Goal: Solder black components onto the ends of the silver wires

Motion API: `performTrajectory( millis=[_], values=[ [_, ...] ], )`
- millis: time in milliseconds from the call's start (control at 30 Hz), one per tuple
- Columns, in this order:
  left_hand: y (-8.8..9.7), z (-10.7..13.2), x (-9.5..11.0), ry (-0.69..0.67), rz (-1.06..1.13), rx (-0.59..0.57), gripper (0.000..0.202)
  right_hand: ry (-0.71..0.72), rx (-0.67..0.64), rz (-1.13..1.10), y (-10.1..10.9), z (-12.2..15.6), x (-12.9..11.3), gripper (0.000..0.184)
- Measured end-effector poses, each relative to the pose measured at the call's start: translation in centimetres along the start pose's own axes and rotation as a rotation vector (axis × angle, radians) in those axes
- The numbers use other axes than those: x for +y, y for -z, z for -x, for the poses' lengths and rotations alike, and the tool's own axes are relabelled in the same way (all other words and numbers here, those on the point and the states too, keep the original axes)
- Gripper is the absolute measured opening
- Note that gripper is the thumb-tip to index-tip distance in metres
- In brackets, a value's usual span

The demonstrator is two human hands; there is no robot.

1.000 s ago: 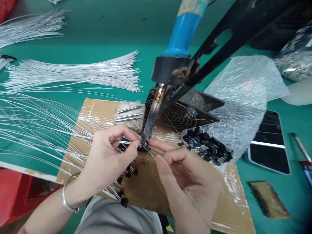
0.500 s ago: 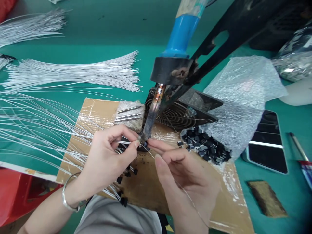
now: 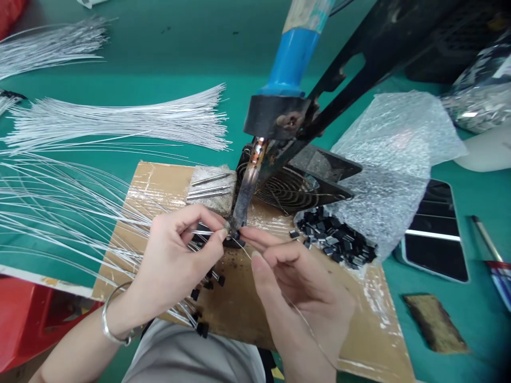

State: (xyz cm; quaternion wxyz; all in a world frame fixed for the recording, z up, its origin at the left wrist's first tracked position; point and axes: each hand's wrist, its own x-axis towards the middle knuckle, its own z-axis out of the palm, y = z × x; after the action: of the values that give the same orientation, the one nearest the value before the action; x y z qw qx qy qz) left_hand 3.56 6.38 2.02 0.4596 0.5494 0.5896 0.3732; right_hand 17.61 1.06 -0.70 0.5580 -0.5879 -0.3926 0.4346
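A soldering iron [image 3: 249, 183] with a blue handle is fixed in a black bracket, its tip pointing down between my hands. My left hand [image 3: 187, 255] pinches a thin white wire [image 3: 205, 232] just left of the tip. In my right hand [image 3: 299, 287], thumb and fingers hold a thin strand of solder wire [image 3: 242, 249], its end leading up to the tip. A small dark part at the joint is mostly hidden by fingertips and iron. Finished-looking wires with black ends [image 3: 203, 330] lie below my left hand.
A cardboard sheet [image 3: 235, 319] covers the bench front. A round-grilled fan [image 3: 287, 186] stands behind the iron, with a pile of black pieces [image 3: 339, 236] to its right. Bubble wrap [image 3: 395, 138], a phone [image 3: 435, 234] and a wire bundle [image 3: 120, 122] lie around.
The whole view has shifted slightly, so the iron and the right-side things sit a little further left. Both hands keep nearly the same pose at the tip.
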Motion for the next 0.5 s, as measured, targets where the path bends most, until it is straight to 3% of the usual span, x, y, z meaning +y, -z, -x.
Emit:
performTrajectory(
  millis=[500],
  values=[
    [-0.05, 0.13, -0.22, -0.033, -0.038, 0.014, 0.012, 0.038, 0.003, 0.021, 0.13, 0.06, 0.32, 0.020]
  ],
)
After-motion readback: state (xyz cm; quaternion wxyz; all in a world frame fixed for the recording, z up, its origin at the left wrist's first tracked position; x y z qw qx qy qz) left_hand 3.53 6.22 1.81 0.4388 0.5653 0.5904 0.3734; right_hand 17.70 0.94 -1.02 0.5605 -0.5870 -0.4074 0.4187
